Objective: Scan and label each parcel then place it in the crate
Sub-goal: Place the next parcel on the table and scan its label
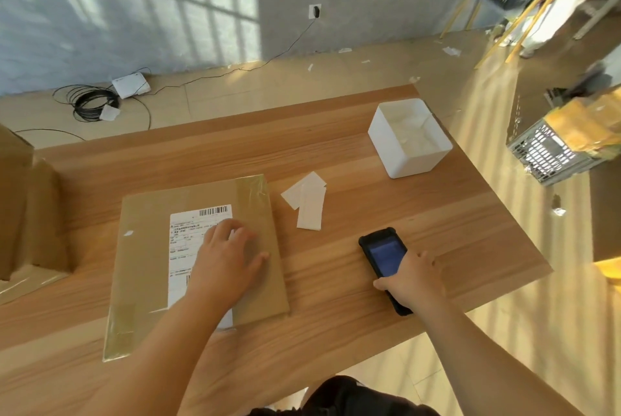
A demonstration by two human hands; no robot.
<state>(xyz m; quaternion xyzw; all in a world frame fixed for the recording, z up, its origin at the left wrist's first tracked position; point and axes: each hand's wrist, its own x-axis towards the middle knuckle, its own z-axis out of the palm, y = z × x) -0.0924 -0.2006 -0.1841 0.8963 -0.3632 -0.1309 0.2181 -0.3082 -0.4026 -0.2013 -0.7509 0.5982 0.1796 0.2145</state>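
Note:
A flat brown cardboard parcel (144,264) lies on the wooden table (336,153), with a white shipping label (188,237) stuck on its top. My left hand (228,257) rests flat on the label and parcel, fingers spread. My right hand (415,277) grips a black handheld scanner (383,254) that lies on the table right of the parcel, its blue screen facing up. A few white label slips (307,202) lie between the parcel and the far edge. A grey plastic crate (551,153) with taped parcels in it stands on the floor at the right.
A white open box (408,138) stands at the table's far right. A large open cardboard box (27,214) sits at the left edge. On the floor behind are coiled black cable (94,103), a white device (131,84) and paper scraps.

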